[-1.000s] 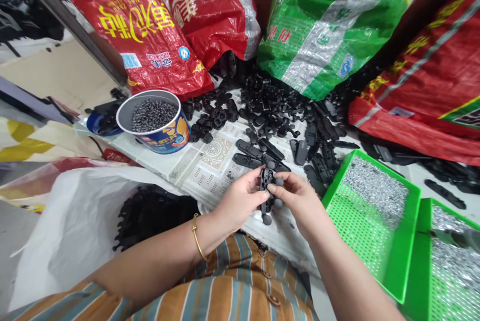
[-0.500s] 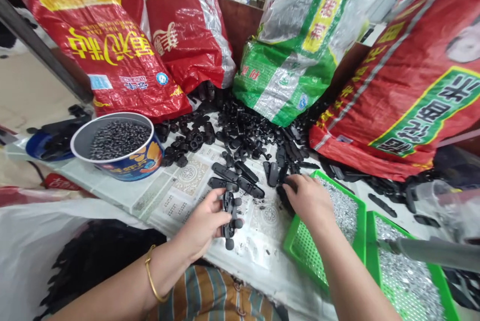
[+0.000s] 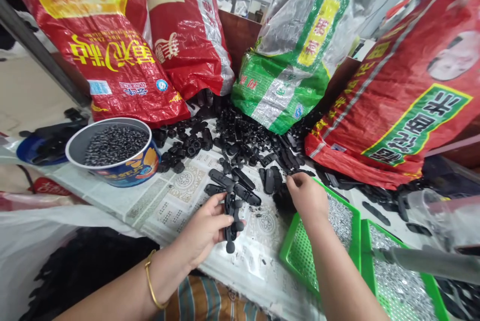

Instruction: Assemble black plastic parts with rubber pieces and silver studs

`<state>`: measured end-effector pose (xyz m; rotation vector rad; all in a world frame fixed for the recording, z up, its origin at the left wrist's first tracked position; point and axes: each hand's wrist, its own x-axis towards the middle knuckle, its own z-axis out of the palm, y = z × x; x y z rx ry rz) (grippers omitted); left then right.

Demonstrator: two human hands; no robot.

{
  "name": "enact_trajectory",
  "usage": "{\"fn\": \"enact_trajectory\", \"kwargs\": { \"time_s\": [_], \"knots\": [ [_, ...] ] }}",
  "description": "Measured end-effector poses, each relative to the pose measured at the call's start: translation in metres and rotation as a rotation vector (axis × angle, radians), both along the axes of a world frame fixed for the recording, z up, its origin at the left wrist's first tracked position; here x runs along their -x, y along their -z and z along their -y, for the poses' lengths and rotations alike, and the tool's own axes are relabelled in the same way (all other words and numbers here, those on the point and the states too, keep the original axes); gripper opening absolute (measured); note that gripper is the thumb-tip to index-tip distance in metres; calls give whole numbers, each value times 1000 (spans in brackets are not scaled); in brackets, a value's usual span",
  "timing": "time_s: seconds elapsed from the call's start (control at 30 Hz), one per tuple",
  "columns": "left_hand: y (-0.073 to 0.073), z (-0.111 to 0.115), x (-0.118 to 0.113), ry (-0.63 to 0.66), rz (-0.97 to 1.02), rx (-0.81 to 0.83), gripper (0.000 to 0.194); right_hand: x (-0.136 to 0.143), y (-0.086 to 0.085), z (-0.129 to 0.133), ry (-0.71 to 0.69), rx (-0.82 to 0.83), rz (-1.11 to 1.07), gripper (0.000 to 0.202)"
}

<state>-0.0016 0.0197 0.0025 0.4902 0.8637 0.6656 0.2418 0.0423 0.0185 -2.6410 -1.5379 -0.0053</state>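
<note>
My left hand (image 3: 208,228) is closed around a black plastic part (image 3: 231,221) with several round knobs along it, held upright above the table. Fingers and thumb press it from both sides. My right hand (image 3: 309,196) has its thumb and fingertips pinched together over a dark heap (image 3: 284,200) beside the green tray. Whatever lies between those fingertips is too small or hidden to make out. Long black plastic pieces (image 3: 245,193) lie on the table between the hands. More upright black pieces (image 3: 270,179) stand just left of my right hand.
Two green perforated trays (image 3: 287,248) of small shiny metal bits sit at the right, with a grey rod (image 3: 427,260) across one. A tub (image 3: 123,177) of small dark pieces stands at left. Large sacks (image 3: 277,96) back the pile of black parts (image 3: 247,136).
My right fingertips have come up off the dark heap and drawn together. My left hand keeps the black part in nearly the same place. The whole view has shifted slightly.
</note>
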Motion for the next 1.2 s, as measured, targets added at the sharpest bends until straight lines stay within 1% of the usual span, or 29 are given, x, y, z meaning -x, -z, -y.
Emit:
{"fn": "enact_trajectory", "kwargs": {
  "time_s": [0.07,0.23,0.37,0.47,0.6,0.67,0.7,0.8,0.83,0.9,0.97,1.03,1.07,1.13,1.2],
  "knots": [
    [-1,0,-3,15,34,9,46,2,2,2,-28,1,12,34],
    [-6,4,-5,8,50,27,48,8,9,-8,-199,61,50,31],
    [-7,6,-1,-7,42,29,48,8,10,-15,-251,75,32,31],
    [-5,6,1,-21,50,20,48,7,6,-12,-225,25,-6,26],
    [-4,2,0,-20,41,-21,43,11,-4,7,-108,-78,-91,33],
    [-7,0,-2,-8,47,-56,42,17,-12,20,-98,-73,-223,34],
    [-9,-1,-3,0,51,-73,43,22,-17,26,-121,-53,-334,33],
    [-15,-1,-10,44,43,-103,48,38,-28,37,-253,41,-757,28],
    [-16,0,-12,52,35,-109,50,44,-28,39,-268,46,-880,26],
    [-15,2,-16,40,27,-115,51,58,-23,43,-206,-37,-1096,25],
    [-13,4,-18,9,44,-106,50,73,-10,48,-89,-168,-1311,30],
    [-11,6,-18,-12,67,-86,50,84,5,55,12,-229,-1486,31],
    [-10,8,-17,-15,78,-78,49,87,11,58,57,-242,-1531,30],
    [-10,10,-17,-20,83,-67,49,89,18,65,146,-315,-1517,29],
    [-10,12,-16,-40,59,-71,48,86,17,70,178,-420,-1425,29]
  ]
}}
